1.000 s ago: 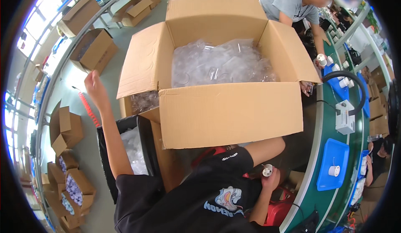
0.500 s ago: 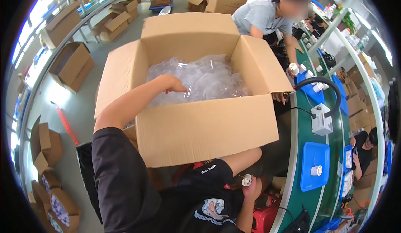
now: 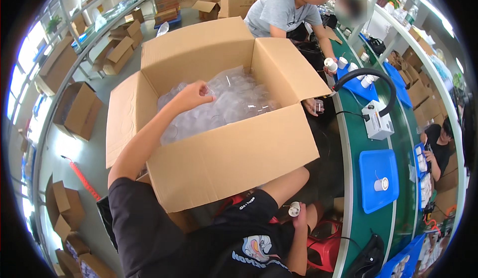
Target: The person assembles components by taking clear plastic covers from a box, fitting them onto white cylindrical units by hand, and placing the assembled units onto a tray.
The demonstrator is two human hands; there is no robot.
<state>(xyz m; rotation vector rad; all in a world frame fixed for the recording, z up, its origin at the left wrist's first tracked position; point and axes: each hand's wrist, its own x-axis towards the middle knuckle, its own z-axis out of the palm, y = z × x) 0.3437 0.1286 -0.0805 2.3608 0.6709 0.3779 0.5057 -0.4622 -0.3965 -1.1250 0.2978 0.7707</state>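
A large open cardboard box (image 3: 234,153) stands in front of me, filled with clear plastic cup-like pieces (image 3: 234,98). Inside it, my left hand (image 3: 194,96) is just above the pieces, fingers curled and closed toward the thumb. Clear plastic shows beside the fingertips, but I cannot make out whether they grip it. Low on the right, by my knee, my right hand (image 3: 300,220) is closed around a small white cylindrical part (image 3: 294,208), its open round end facing up. A thin wire seems to come off that part.
To the right runs a green workbench (image 3: 348,178) with a blue tray (image 3: 366,198) bearing one white part, and a white device (image 3: 377,121) with a black hose. A co-worker in grey (image 3: 284,14) holds a white part and a clear cup beyond the box. A red stool (image 3: 326,248) stands below.
My left hand has drawn back and up from the clear pieces, its fingers now curled. My right hand still holds the white part. A clear cup now shows in the co-worker's lower hand.
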